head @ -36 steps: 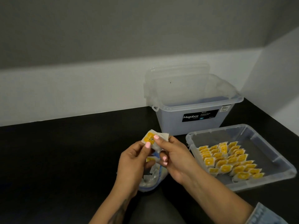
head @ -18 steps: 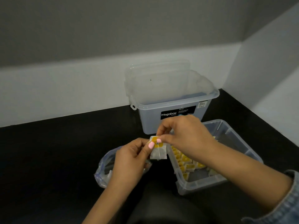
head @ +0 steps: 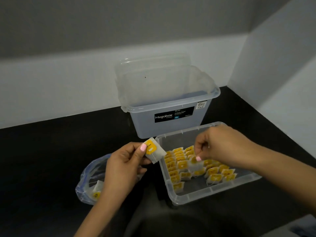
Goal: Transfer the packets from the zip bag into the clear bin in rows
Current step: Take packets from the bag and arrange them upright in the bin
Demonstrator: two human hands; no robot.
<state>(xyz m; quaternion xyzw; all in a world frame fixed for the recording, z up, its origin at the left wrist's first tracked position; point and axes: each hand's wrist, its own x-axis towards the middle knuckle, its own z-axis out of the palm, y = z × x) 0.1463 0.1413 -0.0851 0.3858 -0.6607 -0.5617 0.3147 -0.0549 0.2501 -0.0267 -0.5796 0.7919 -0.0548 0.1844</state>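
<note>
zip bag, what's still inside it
One yellow-labelled packet shows through the zip bag. The left hand covers the bag's right side, so any others there are hidden.

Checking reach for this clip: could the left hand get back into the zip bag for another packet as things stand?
Probably not right away. The left hand is directly over the zip bag, and nothing lies between them, but its grip is taken up by a packet that it would first have to place.
</note>
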